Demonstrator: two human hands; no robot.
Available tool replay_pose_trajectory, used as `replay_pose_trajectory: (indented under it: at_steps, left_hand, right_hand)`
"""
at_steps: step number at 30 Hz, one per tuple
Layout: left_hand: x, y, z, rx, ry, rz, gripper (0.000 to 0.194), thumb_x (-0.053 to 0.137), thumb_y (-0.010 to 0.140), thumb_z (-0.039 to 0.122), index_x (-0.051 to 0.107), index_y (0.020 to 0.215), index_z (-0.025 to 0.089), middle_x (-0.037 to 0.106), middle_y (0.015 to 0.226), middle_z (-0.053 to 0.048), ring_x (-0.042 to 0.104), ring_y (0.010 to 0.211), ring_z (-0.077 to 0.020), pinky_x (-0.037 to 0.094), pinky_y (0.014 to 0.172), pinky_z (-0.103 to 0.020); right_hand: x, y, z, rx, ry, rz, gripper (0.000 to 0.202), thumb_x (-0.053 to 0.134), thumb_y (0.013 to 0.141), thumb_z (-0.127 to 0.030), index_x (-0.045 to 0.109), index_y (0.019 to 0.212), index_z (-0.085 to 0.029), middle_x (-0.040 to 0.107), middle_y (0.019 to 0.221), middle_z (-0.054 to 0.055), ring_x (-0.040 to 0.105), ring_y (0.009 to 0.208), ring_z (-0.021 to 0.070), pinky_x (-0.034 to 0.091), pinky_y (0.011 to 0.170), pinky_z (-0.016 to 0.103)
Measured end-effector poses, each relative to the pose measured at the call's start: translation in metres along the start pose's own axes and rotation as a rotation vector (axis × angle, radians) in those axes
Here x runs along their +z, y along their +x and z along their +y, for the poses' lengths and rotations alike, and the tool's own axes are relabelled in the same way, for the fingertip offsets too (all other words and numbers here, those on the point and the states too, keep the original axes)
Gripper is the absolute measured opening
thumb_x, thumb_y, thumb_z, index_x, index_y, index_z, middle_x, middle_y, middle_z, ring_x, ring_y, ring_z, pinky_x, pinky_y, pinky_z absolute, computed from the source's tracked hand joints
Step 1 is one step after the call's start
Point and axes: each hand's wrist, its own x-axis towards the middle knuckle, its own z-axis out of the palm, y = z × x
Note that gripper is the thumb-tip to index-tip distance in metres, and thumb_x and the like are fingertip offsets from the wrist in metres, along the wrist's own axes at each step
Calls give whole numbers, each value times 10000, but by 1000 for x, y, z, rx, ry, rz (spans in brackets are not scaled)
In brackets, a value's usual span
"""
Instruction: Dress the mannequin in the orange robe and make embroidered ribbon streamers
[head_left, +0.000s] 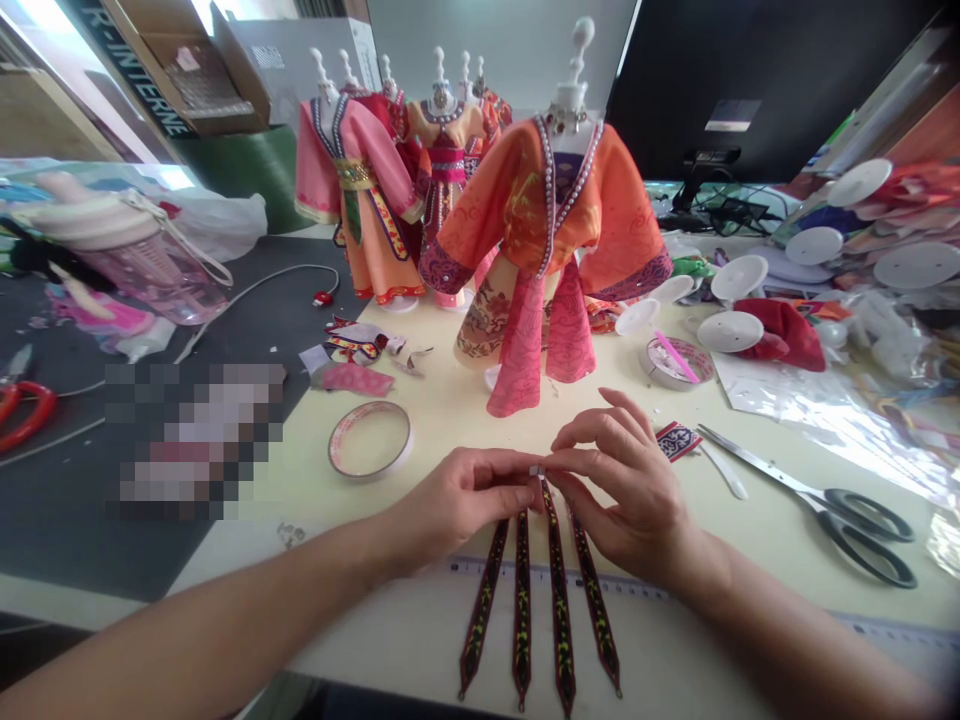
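Note:
Several dark patterned ribbon strips (523,610) with pointed ends fan out toward me over the table edge. At their upper end, one ribbon (555,570) is gripped by my left hand (472,495), thumb and index finger pinched together. My right hand (626,480) meets it from the other side, its index finger and thumb at the same upper end and its other fingers raised. A small whitish piece (537,471) shows between the fingertips; its kind is unclear. Beneath the strips lies a clear ruler (622,585).
A doll dress form in an orange robe (570,200) stands just beyond my hands, with more dressed forms (360,190) behind. Black-handled scissors (817,495) lie right, near a patterned scrap (679,441). Left are a tape roll (407,445), fabric scraps (352,378) and a bottle (142,260).

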Motion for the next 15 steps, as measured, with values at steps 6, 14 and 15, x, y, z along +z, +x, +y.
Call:
replay_pose_trajectory:
  at_steps: [6, 14, 15]
  left_hand:
    - [0, 0, 0, 25, 43, -12, 264, 552, 836, 175, 644, 1084, 183, 653, 811, -22, 605, 800, -136, 483, 783, -288]
    - [-1, 1, -4, 154, 406, 32, 301, 518, 843, 199, 611, 1128, 183, 580, 809, -18, 529, 765, -129, 451, 705, -263]
    - [-1, 1, -3, 162, 460, 43, 306, 516, 839, 192, 610, 1130, 181, 562, 787, -12, 510, 739, -124, 442, 691, -259]
  right_hand:
    - [-1, 1, -1, 11, 5, -25, 217, 573, 736, -56, 582, 882, -217, 578, 838, 15, 547, 800, 147, 305, 1019, 486]
    - [1, 1, -2, 41, 20, -46, 173, 548, 752, -74, 565, 846, -219, 578, 841, 16, 545, 805, 156, 302, 1011, 490]
    - [1, 1, -2, 40, 17, -46, 171, 545, 753, -74, 562, 842, -219, 577, 840, 15, 542, 803, 157, 304, 1008, 493]
